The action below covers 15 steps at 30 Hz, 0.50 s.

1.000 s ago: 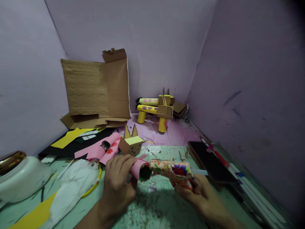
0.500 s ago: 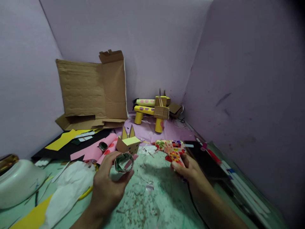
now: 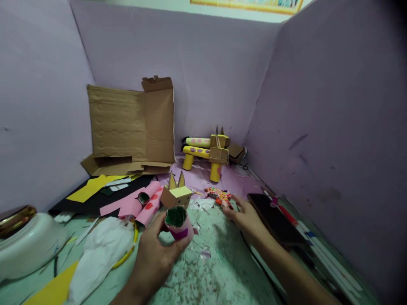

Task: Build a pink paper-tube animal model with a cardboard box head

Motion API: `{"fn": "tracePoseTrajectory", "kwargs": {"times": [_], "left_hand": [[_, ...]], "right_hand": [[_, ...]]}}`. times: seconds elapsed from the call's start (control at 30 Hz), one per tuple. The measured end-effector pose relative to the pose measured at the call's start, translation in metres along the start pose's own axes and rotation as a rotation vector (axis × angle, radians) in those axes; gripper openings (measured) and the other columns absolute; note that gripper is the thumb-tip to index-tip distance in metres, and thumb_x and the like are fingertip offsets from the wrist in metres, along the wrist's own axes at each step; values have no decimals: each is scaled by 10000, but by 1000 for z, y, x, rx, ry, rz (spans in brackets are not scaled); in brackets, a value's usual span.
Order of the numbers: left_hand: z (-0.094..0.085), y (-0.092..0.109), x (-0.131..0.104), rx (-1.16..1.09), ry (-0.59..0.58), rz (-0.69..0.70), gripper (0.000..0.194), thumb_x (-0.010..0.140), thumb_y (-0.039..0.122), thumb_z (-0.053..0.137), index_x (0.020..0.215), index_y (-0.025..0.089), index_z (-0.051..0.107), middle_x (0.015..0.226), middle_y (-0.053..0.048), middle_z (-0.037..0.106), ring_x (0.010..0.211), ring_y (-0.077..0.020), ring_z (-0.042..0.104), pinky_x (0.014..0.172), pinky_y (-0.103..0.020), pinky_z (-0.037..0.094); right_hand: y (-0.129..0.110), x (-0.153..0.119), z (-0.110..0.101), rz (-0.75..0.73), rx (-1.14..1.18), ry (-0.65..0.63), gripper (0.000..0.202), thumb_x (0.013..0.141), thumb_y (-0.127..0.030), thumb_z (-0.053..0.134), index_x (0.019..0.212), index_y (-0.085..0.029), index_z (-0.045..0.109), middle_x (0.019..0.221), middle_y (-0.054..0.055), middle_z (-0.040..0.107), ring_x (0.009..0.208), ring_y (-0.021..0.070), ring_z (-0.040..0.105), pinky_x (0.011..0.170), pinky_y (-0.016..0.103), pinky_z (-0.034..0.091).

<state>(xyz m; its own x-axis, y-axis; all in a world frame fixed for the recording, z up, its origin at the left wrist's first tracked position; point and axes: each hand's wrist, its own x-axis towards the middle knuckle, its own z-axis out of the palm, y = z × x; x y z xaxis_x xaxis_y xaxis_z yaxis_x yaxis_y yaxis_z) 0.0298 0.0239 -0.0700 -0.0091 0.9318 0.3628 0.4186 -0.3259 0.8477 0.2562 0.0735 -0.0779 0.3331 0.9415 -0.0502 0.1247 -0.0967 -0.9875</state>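
A short pink tube (image 3: 182,228) with a green inside and a purple patch is held upright, its open end toward me, between the thumb and fingers of my left hand (image 3: 159,250). My right hand (image 3: 246,218) reaches to the patterned red, white and floral glue gun (image 3: 219,195), fingers around its handle; the gun lies low on the table. Just behind the tube sits a small box head (image 3: 178,195) with two pointed ears. Pink rolled paper with red spots (image 3: 151,207) lies left of it.
Opened cardboard (image 3: 117,123) stands at the back left, two yellow spotted tube animals (image 3: 199,151) at the back centre. White tissue (image 3: 100,250) and a white bowl (image 3: 30,250) are left. A dark phone-like slab (image 3: 275,220) and markers (image 3: 327,254) lie right.
The glue gun has moved forward and down to the table with my right hand. My left hand has tilted the tube, so its pink side shows. The view has tipped upward.
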Motion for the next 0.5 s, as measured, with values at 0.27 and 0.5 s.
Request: {"fn": "tracePoseTrajectory", "kwargs": {"times": [0.27,0.5], "left_hand": [[12,14,-1,-108,-37,-188,502,603,262,688,1080,179,559,992,-85,678,860,-261,634,763,-414,506],[32,36,-4,26,-82,-287,444,639,266,653,1052,163,528,936,-76,658,809,-232,604,744,-370,474]], "right_hand": [[-12,-46,9,-224,190,-804,870,545,-261,818,1295,-206,381,1304,152,492,1245,271,423,1009,449,336],[-2,-55,21,-493,154,-689,644,600,-43,741,1166,-226,493,1187,69,579,1067,228,552,956,381,406]]}}
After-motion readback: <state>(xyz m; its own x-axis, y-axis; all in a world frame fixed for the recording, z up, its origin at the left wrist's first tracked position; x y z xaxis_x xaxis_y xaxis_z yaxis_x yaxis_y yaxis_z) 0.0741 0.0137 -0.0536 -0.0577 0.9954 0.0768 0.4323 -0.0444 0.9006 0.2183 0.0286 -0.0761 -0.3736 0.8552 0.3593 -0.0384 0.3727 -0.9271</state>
